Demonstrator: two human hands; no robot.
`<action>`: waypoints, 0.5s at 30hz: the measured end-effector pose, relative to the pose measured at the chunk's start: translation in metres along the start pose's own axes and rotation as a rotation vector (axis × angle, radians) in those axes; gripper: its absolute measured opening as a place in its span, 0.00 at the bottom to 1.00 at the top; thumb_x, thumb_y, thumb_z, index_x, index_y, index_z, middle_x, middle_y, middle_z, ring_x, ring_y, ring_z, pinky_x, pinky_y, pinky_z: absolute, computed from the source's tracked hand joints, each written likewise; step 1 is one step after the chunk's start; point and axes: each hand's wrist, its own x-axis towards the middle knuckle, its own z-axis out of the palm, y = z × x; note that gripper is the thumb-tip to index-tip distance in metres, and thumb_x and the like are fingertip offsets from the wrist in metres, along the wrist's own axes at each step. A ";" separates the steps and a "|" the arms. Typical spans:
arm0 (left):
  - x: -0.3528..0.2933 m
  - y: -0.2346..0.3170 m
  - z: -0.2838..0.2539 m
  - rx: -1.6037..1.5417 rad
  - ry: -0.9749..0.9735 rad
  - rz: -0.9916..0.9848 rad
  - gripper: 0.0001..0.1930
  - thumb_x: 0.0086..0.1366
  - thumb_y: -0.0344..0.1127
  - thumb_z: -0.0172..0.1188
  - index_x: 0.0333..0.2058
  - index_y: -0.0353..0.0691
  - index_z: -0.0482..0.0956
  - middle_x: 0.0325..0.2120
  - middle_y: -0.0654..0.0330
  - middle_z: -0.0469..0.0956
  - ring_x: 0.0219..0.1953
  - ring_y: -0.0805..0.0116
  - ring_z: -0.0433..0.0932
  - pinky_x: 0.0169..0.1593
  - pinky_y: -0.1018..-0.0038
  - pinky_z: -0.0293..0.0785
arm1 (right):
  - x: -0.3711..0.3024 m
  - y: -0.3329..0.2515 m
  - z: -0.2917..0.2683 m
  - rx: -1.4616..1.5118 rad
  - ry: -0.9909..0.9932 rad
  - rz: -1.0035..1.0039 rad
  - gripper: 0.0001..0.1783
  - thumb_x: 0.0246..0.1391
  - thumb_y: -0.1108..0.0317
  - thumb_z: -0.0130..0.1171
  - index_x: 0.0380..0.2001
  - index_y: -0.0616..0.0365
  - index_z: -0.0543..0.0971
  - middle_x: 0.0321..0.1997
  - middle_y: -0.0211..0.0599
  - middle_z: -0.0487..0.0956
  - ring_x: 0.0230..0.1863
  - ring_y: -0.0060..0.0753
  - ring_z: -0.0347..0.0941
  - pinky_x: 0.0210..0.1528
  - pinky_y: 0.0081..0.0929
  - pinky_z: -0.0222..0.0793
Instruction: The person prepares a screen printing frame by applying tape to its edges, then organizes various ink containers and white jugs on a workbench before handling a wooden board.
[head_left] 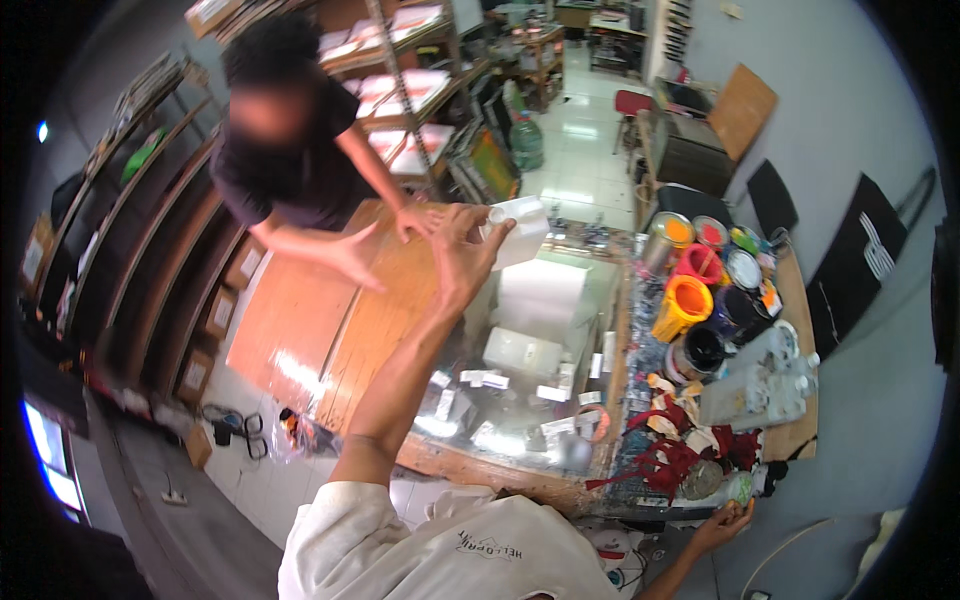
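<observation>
White shirt (470,550) nearest; left hand (462,245) grips a tilted white container (522,243), which slipping fingers could drop; right hand (722,527), by the table's (530,485) near right corner: grip unclear.

And there a co-worker's hand (362,262) smears, a glowing screen (48,450) runs off the left rim, and the right hand's (722,528) hold is too small to tell!

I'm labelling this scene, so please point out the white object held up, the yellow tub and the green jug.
White object (524,238): head view, on its broad face.
Yellow tub (675,318): head view, outer wall.
Green jug (526,145): head view, mid-body.
</observation>
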 end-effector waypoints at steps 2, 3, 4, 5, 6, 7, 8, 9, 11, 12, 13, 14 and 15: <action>-0.015 -0.029 -0.034 0.001 0.084 0.012 0.14 0.53 0.33 0.75 0.35 0.32 0.82 0.28 0.60 0.76 0.27 0.71 0.73 0.31 0.74 0.70 | -0.015 -0.019 0.011 0.035 -0.122 -0.062 0.29 0.68 0.52 0.52 0.65 0.57 0.65 0.42 0.39 0.75 0.41 0.33 0.71 0.41 0.31 0.70; -0.023 -0.039 -0.048 -0.007 0.119 0.017 0.14 0.53 0.33 0.74 0.35 0.33 0.82 0.28 0.59 0.76 0.27 0.70 0.73 0.31 0.74 0.71 | -0.022 -0.033 0.020 0.032 -0.132 -0.118 0.28 0.68 0.55 0.53 0.65 0.57 0.65 0.39 0.36 0.74 0.37 0.29 0.67 0.37 0.28 0.66; -0.031 -0.045 -0.062 0.012 0.118 -0.079 0.14 0.54 0.33 0.74 0.36 0.33 0.82 0.29 0.59 0.77 0.28 0.70 0.73 0.32 0.73 0.72 | -0.030 -0.050 0.033 0.029 -0.141 -0.174 0.28 0.68 0.58 0.53 0.65 0.57 0.65 0.37 0.34 0.72 0.33 0.25 0.63 0.34 0.25 0.63; -0.039 -0.061 -0.078 0.029 0.129 -0.129 0.14 0.54 0.33 0.74 0.36 0.33 0.81 0.30 0.58 0.77 0.28 0.69 0.74 0.32 0.73 0.72 | -0.038 -0.067 0.046 0.027 -0.155 -0.237 0.27 0.68 0.61 0.54 0.66 0.58 0.64 0.35 0.31 0.71 0.29 0.22 0.58 0.30 0.22 0.59; -0.047 -0.076 -0.093 0.049 0.137 -0.175 0.14 0.54 0.34 0.74 0.36 0.33 0.81 0.30 0.58 0.77 0.28 0.69 0.74 0.32 0.73 0.72 | -0.047 -0.079 0.058 0.059 -0.234 -0.223 0.26 0.68 0.63 0.53 0.66 0.58 0.64 0.36 0.32 0.72 0.28 0.22 0.59 0.30 0.23 0.61; -0.054 -0.090 -0.106 0.065 0.146 -0.221 0.14 0.54 0.34 0.74 0.36 0.33 0.81 0.30 0.57 0.77 0.29 0.68 0.74 0.32 0.73 0.72 | -0.055 -0.094 0.065 0.090 -0.296 -0.258 0.26 0.68 0.63 0.53 0.65 0.59 0.64 0.37 0.32 0.72 0.29 0.21 0.60 0.30 0.23 0.62; -0.061 -0.103 -0.120 0.081 0.151 -0.258 0.15 0.55 0.35 0.74 0.36 0.33 0.81 0.31 0.57 0.77 0.29 0.68 0.75 0.32 0.72 0.73 | -0.065 -0.114 0.076 0.122 -0.363 -0.292 0.26 0.68 0.63 0.53 0.65 0.60 0.65 0.37 0.31 0.73 0.29 0.21 0.61 0.31 0.23 0.63; -0.065 -0.113 -0.129 0.090 0.149 -0.286 0.15 0.55 0.35 0.73 0.36 0.33 0.81 0.31 0.57 0.77 0.29 0.67 0.75 0.32 0.72 0.73 | -0.076 -0.130 0.085 0.154 -0.421 -0.318 0.26 0.68 0.63 0.54 0.64 0.60 0.65 0.38 0.31 0.73 0.29 0.21 0.62 0.31 0.23 0.63; -0.073 -0.136 -0.146 0.117 0.167 -0.312 0.15 0.55 0.36 0.73 0.37 0.33 0.81 0.32 0.56 0.77 0.29 0.64 0.76 0.33 0.71 0.73 | -0.100 -0.160 0.101 0.166 -0.504 -0.353 0.25 0.68 0.66 0.53 0.64 0.62 0.65 0.40 0.32 0.74 0.33 0.21 0.66 0.36 0.22 0.66; -0.074 -0.147 -0.152 0.133 0.185 -0.301 0.15 0.55 0.36 0.73 0.37 0.33 0.81 0.32 0.55 0.77 0.30 0.63 0.76 0.33 0.71 0.73 | -0.116 -0.176 0.109 0.182 -0.527 -0.354 0.25 0.67 0.67 0.53 0.63 0.63 0.65 0.40 0.31 0.74 0.34 0.22 0.66 0.37 0.22 0.66; -0.075 -0.157 -0.158 0.147 0.201 -0.291 0.16 0.55 0.37 0.73 0.38 0.33 0.81 0.33 0.55 0.77 0.30 0.61 0.77 0.33 0.71 0.74 | -0.131 -0.185 0.113 0.197 -0.548 -0.355 0.24 0.67 0.67 0.53 0.63 0.63 0.65 0.40 0.31 0.74 0.35 0.22 0.67 0.38 0.22 0.66; -0.076 -0.167 -0.165 0.174 0.206 -0.320 0.15 0.55 0.36 0.73 0.38 0.33 0.82 0.33 0.55 0.78 0.31 0.62 0.76 0.33 0.71 0.73 | -0.142 -0.188 0.119 0.256 -0.622 -0.342 0.25 0.66 0.68 0.54 0.63 0.63 0.65 0.40 0.31 0.74 0.37 0.23 0.68 0.41 0.22 0.66; -0.074 -0.174 -0.170 0.200 0.210 -0.340 0.15 0.55 0.35 0.73 0.38 0.33 0.82 0.34 0.55 0.79 0.31 0.63 0.75 0.34 0.71 0.73 | -0.155 -0.192 0.123 0.230 -0.652 -0.344 0.25 0.66 0.68 0.54 0.63 0.63 0.65 0.40 0.31 0.74 0.37 0.23 0.68 0.41 0.22 0.66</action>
